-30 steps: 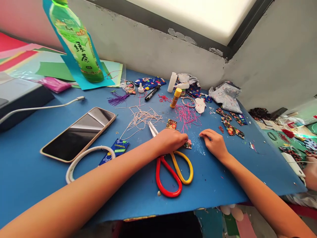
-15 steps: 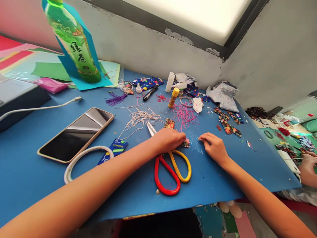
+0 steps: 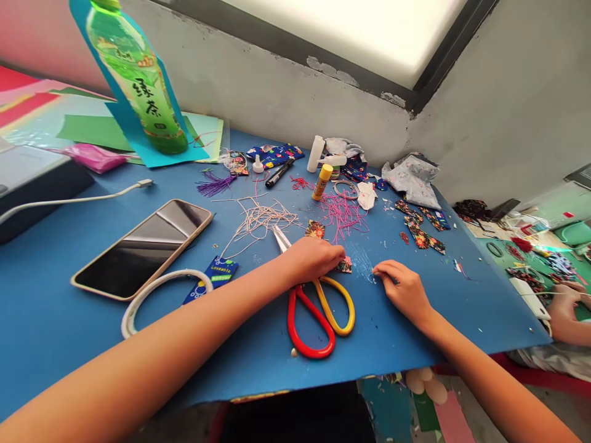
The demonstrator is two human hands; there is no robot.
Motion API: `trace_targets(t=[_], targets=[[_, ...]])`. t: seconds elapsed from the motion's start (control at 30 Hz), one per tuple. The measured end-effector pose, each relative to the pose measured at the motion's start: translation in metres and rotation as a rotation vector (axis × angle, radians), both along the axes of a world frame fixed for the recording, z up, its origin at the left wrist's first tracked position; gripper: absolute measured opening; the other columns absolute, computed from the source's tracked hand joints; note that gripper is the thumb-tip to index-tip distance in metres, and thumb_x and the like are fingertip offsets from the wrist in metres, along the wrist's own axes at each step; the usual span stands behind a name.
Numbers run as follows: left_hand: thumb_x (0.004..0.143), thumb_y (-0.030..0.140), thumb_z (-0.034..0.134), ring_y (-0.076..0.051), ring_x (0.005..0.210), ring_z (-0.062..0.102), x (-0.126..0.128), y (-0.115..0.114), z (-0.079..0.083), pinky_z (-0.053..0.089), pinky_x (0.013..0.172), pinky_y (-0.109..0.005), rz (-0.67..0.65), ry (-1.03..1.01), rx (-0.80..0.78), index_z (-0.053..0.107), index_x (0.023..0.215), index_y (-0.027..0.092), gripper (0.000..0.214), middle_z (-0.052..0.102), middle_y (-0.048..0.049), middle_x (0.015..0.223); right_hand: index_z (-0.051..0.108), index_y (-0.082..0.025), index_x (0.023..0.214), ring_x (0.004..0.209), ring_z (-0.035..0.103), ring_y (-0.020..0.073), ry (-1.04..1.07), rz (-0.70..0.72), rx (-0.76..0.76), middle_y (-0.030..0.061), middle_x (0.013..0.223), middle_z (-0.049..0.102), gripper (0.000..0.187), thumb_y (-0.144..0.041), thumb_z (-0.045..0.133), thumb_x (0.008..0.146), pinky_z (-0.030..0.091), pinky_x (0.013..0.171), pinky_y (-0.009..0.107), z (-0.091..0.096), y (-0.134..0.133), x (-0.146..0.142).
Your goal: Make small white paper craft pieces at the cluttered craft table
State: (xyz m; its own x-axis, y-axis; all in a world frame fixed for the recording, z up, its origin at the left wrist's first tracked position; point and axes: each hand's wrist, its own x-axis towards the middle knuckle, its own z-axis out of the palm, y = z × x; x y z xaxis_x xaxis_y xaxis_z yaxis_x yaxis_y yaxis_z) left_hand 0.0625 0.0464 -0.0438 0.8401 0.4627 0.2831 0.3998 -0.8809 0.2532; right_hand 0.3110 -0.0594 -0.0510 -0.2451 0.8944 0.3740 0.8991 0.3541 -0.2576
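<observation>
On blue table (image 3: pixel 415 344), left hand (image 3: pixel 311 258) pinching fabric scrap (image 3: pixel 344 266), right hand (image 3: pixel 404 288) curled beside.

scissors (image 3: pixel 318 307): pivot and part of the blades hidden under the left hand (image 3: pixel 311 258)
fabric scrap (image 3: pixel 344 265): mostly covered by the left fingertips
right hand (image 3: pixel 404 288): pinched item too small to tell
bottle (image 3: pixel 133 80): top cut off

glossy plastic scissors (image 3: pixel 318 307), matt blue paper sheet (image 3: pixel 415 332), patterned cloth scrap (image 3: pixel 344 266)
</observation>
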Motion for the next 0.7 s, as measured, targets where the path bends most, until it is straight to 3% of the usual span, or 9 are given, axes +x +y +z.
trace_targets(t=[0.4, 0.53, 0.7], targets=[[0.096, 0.026, 0.043, -0.021, 0.075, 0.071, 0.001, 0.000, -0.001, 0.050, 0.063, -0.028, -0.002, -0.002, 0.008, 0.067, 0.095, 0.017, 0.025, 0.074, -0.0079, 0.081, 0.064, -0.017, 0.089, 0.084, 0.064, 0.0157, -0.046, -0.011, -0.007, 0.0033, 0.090, 0.068, 0.015, -0.020, 0.050, 0.094, 0.053, 0.079, 0.035, 0.005, -0.019, -0.002], [0.096, 0.026, 0.044, -0.022, 0.075, 0.071, 0.001, 0.001, -0.001, 0.049, 0.061, -0.028, 0.004, 0.002, 0.006, 0.067, 0.095, 0.017, 0.025, 0.075, -0.0084, 0.081, 0.065, -0.019, 0.083, 0.080, 0.066, 0.0175, -0.055, 0.000, -0.061, 0.0043, 0.085, 0.070, 0.022, -0.010, 0.046, 0.088, 0.053, 0.075, 0.032, 0.016, -0.017, -0.005], [0.095, 0.025, 0.045, -0.023, 0.077, 0.072, 0.000, 0.001, -0.001, 0.049, 0.061, -0.029, 0.000, 0.006, 0.002, 0.067, 0.097, 0.017, 0.023, 0.075, -0.0080, 0.082, 0.064, -0.022, 0.076, 0.071, 0.067, 0.0162, -0.058, 0.045, -0.142, 0.0012, 0.078, 0.071, 0.021, -0.011, 0.048, 0.084, 0.053, 0.067, 0.028, 0.038, 0.000, -0.008]])
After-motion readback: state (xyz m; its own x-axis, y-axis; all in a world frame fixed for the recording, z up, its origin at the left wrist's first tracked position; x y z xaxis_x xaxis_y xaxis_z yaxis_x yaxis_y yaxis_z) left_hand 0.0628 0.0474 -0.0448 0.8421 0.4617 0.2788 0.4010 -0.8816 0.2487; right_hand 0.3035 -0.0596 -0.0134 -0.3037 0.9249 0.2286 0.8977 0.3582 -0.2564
